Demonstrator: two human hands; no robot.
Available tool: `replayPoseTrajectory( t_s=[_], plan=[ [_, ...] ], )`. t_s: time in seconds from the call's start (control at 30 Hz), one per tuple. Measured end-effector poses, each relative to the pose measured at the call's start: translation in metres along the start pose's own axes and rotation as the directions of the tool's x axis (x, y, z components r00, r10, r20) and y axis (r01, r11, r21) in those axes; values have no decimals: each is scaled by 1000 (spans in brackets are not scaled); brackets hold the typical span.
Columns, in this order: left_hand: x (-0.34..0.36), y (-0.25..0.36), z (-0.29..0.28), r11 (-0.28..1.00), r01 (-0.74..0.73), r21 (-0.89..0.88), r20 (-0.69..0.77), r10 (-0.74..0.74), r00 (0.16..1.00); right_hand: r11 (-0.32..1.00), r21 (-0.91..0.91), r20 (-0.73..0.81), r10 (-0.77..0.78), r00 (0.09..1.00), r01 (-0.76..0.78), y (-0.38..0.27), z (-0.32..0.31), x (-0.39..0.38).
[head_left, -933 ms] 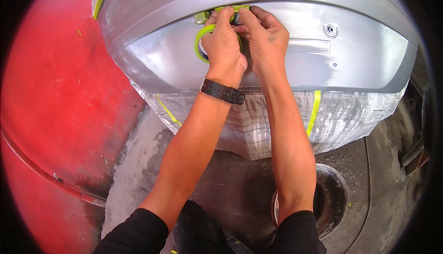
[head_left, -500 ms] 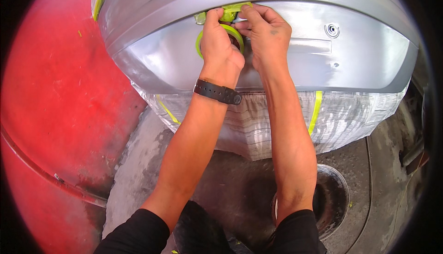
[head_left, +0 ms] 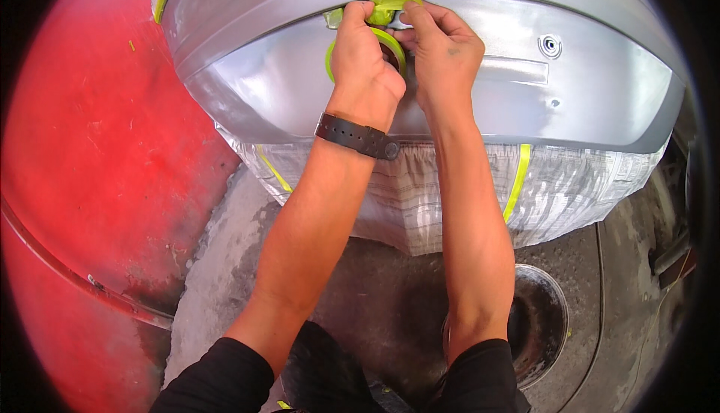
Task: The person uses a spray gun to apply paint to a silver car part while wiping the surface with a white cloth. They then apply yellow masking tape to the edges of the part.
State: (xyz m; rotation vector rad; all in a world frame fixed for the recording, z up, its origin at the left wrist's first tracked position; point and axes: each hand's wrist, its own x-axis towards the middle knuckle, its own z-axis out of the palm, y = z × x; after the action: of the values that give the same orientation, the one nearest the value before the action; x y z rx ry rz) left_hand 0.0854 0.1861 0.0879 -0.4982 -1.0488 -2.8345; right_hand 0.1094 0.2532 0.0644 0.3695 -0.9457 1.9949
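My left hand (head_left: 365, 64) is closed at the upper edge of a silver car panel (head_left: 607, 87), with a roll of yellow-green masking tape (head_left: 392, 41) hanging at its palm. Its thumb and fingertips press by a short strip of the same tape (head_left: 397, 1) under the panel's ridge. The right end of that strip is pinched by my right hand (head_left: 451, 57), closed, with its fingertips against the panel. Crumpled yellow-green tape (head_left: 382, 18) covers a recess between the two hands. Some fingertips of both hands are hidden.
Masking sheet (head_left: 405, 196), held by yellow-green tape strips (head_left: 517, 181), drapes below the panel. A round metal rim (head_left: 559, 293) lies on the concrete floor (head_left: 585, 263) at right. At left spreads a red painted surface (head_left: 97, 136). A dark hose (head_left: 600, 315) runs along the floor.
My right hand has slid slightly right along the tape strip. My left hand stays almost in place with the roll. The whole view has shifted a little.
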Motion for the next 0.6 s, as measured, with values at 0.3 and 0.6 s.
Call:
replayPoseTrajectory(
  t_s=[0.3,0.6],
  plan=[
    [-2,1,0,999,15,-30,-16,-15,1000,957,166,-19,243,970,-237,6,8,11],
    [-12,-5,-2,990,-113,83,48,109,993,965,162,-56,220,974,-208,3,14,13]
  ],
)
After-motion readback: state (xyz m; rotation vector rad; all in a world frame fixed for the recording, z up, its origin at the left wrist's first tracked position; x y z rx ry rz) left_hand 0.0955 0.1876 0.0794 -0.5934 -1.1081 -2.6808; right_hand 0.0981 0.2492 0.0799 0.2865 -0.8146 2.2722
